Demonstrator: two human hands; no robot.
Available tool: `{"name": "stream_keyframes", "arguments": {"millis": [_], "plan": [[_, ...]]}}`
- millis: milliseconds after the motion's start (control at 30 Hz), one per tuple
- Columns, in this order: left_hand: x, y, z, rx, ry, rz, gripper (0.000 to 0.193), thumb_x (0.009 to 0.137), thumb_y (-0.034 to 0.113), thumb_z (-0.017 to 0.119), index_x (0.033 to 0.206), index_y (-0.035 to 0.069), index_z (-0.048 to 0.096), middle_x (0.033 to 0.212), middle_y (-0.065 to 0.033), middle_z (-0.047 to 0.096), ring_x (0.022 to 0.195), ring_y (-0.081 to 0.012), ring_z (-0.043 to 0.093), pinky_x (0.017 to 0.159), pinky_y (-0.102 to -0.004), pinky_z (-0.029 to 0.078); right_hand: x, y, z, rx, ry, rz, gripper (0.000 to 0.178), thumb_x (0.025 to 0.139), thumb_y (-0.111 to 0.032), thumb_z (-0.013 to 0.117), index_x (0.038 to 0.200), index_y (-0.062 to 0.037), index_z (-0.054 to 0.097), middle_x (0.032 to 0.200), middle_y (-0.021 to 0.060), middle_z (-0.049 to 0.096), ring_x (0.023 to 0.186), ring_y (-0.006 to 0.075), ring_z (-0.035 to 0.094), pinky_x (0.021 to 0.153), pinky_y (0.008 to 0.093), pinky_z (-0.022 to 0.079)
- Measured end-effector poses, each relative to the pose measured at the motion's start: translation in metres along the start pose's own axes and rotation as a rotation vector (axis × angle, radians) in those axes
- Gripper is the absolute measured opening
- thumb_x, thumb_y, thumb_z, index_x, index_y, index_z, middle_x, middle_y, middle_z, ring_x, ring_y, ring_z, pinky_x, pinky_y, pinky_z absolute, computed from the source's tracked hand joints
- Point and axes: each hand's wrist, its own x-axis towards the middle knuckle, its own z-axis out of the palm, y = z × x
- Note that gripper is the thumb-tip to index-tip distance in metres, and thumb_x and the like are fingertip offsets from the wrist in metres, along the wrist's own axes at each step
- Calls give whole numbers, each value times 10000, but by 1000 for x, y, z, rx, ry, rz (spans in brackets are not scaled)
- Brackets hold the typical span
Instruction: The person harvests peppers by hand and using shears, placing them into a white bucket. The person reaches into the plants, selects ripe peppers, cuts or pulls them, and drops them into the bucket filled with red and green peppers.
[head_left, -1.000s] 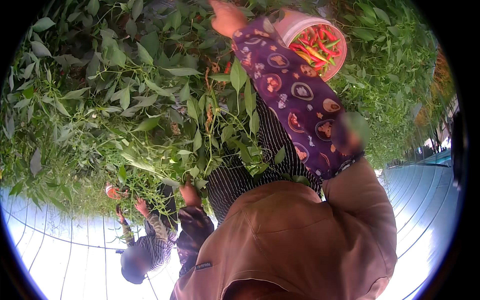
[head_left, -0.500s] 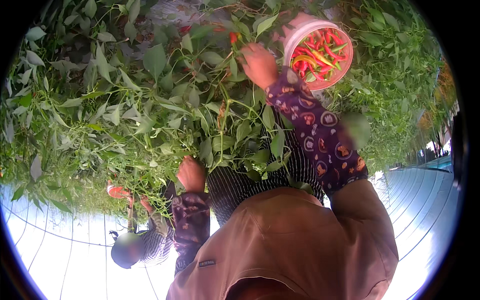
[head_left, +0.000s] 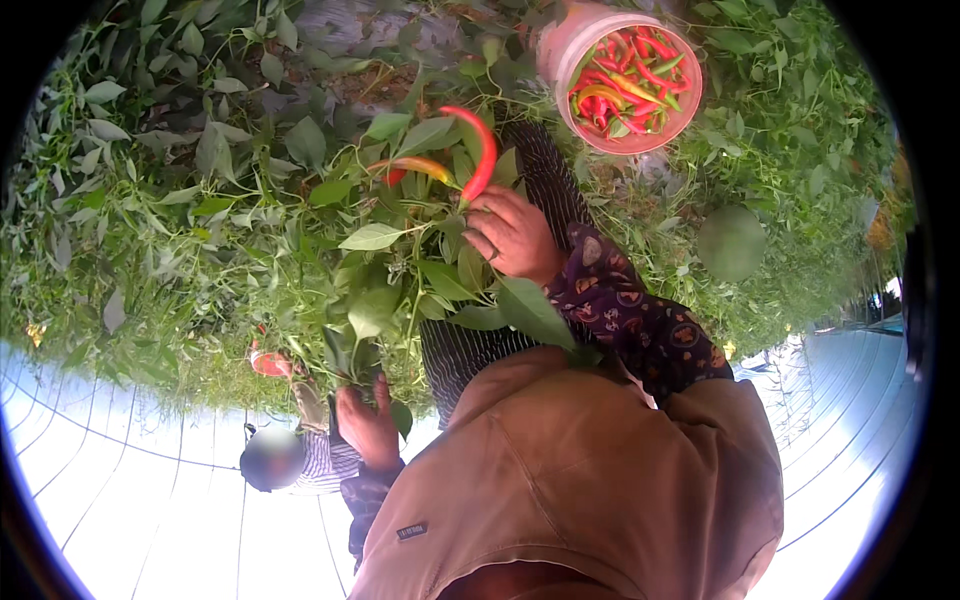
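The right hand (head_left: pixel 512 236) has its fingers drawn in, leaving little gap, at the stem end of a curved red chili (head_left: pixel 484 150); whether the fingertips are fully pinched on the stem cannot be told. A yellow-orange chili (head_left: pixel 425 166) lies just left of it, its stem end near the same fingertips. The left hand (head_left: pixel 367 425), nearer and further left, has thumb and fingers on either side of low leaves on the chili plant (head_left: pixel 372 312); leaves hide whether it grips a stem.

The likeliest trouble is at the stem: a pull by the fruit instead of the stalk could snap the flesh or tear off the whole twig, since leaves crowd the joint. If the left hand is not steadying the branch, a tug might bend it over. A loose pinch could drop the chili into the foliage.

Far right stands a pinkish bucket (head_left: pixel 562 42) of red, yellow and green chilies (head_left: pixel 625 85), well apart from the right hand. Near left, a co-worker (head_left: pixel 318 462) is partly hidden.
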Motion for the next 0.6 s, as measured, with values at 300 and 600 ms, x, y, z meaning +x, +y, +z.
{"name": "stream_keyframes", "arguments": {"millis": [300, 600], "plan": [[124, 107, -20, 295, 32, 776, 763, 726, -32, 598, 1462, 88, 436, 1495, -197, 427, 1422, -355, 366, 1182, -521, 250, -12, -36, -3, 187, 66, 155, 269, 751, -65, 751, 992, -32, 637, 1129, 111, 587, 1136, 332, 560, 963, 424, 493], [133, 131, 87, -883, -335, 480, 576, 733, 75, 690, 1301, 60, 600, 1335, -119, 572, 1196, -334, 486, 1102, -415, 316, -27, -28, 3, 514, 117, 557, 256, 769, 12, 741, 977, -20, 595, 1040, 72, 602, 987, 202, 593, 842, 346, 498]]}}
